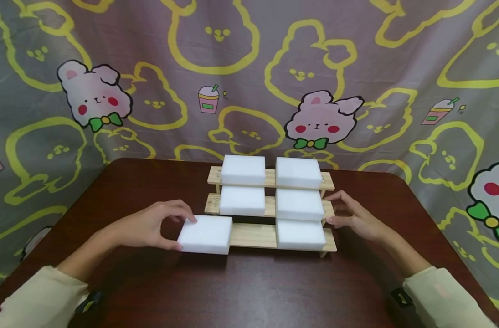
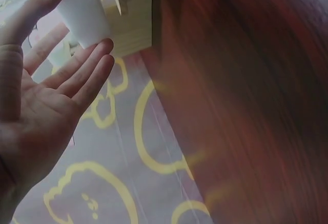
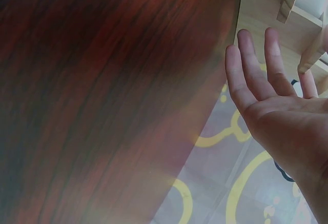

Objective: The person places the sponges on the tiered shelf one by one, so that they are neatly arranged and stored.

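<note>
At the left end of the lowest step of a three-tier wooden stand [image 1: 253, 235], my left hand [image 1: 151, 224] grips a white foam block [image 1: 206, 234]. The thumb is at the block's near left corner, the fingers at its far left side. In the left wrist view the block [image 2: 82, 16] shows between the thumb and fingers. My right hand [image 1: 362, 221] holds the stand's right end at the middle step, thumb and forefinger about the wood. Its other fingers [image 3: 251, 62] stretch out free in the right wrist view.
Two white foam blocks sit on the top step, a left one [image 1: 243, 170] and a right one [image 1: 299, 173]. Two more rest on the middle step, and one [image 1: 300, 233] lies at the lowest step's right. Behind the dark wooden table [image 1: 253, 291] hangs a patterned curtain [image 1: 241, 91].
</note>
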A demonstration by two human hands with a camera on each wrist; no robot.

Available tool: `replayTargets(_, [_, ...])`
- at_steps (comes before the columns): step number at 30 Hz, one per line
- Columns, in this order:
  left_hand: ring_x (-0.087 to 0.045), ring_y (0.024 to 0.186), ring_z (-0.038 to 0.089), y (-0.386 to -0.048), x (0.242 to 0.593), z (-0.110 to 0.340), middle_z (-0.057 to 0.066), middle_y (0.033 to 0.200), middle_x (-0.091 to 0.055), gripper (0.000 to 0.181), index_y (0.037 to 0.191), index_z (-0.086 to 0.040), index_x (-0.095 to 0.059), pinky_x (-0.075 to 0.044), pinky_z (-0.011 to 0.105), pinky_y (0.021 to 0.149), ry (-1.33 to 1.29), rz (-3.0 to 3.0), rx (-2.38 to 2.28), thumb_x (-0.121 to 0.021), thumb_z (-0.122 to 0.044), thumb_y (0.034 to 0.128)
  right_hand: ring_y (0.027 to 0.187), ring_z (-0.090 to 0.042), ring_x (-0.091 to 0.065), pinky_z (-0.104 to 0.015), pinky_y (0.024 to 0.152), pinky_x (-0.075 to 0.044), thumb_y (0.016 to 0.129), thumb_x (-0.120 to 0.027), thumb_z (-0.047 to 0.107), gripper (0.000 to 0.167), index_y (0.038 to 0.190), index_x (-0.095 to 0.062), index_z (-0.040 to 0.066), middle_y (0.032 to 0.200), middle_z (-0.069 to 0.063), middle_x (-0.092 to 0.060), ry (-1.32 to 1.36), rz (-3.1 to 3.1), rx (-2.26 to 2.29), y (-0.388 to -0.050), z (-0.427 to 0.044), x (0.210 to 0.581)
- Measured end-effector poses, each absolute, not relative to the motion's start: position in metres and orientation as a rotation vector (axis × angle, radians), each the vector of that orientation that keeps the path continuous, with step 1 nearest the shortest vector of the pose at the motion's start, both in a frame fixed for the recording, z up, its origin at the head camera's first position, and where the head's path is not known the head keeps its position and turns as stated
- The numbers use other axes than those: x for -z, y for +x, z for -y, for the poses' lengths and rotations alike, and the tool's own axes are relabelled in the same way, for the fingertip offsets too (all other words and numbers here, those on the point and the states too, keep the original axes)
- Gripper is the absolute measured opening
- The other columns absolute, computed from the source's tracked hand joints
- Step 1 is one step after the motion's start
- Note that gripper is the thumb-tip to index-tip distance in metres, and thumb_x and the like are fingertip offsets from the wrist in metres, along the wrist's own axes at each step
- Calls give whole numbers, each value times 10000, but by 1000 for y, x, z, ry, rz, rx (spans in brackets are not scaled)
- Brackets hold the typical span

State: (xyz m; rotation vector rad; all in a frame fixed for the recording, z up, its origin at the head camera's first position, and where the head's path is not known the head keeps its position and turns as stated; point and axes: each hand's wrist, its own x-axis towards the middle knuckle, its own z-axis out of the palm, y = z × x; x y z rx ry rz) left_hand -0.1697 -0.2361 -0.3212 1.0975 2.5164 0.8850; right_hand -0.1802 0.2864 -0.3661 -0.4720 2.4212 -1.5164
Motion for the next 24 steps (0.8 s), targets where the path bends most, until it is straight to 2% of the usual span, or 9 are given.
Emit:
replayTargets(9, [-616, 1052, 219, -169, 336, 213, 46, 1215, -633, 503, 1202, -124, -702, -585, 458, 882, 1086, -2498, -918, -915, -316, 789, 1064, -259, -638, -450, 823, -575, 970, -678, 79, 471, 1343, -406, -15, 1270, -261, -570, -476, -2424, 1517, -179, -286, 366])
replayTargets(18, [-605, 1076, 219, -163, 344, 200, 30, 1215, -617, 499, 1206, -122, -695, -586, 423, 897, 1105, -2567, -924, -918, -284, 790, 1056, -235, -643, -449, 819, -578, 964, -680, 72, 469, 1335, -409, -19, 1267, -265, -572, -472, -2432, 1518, -179, -287, 366])
replayTargets(24, [-629, 1064, 228, -160, 344, 196, 44, 1207, -624, 496, 1202, -110, -713, -582, 429, 889, 1170, -2634, -858, -909, -339, 808, 1074, -270, -634, -439, 819, -580, 964, -683, 81, 476, 1341, -407, -13, 1280, -258, -572, -466, -2433, 1512, -179, -287, 366])
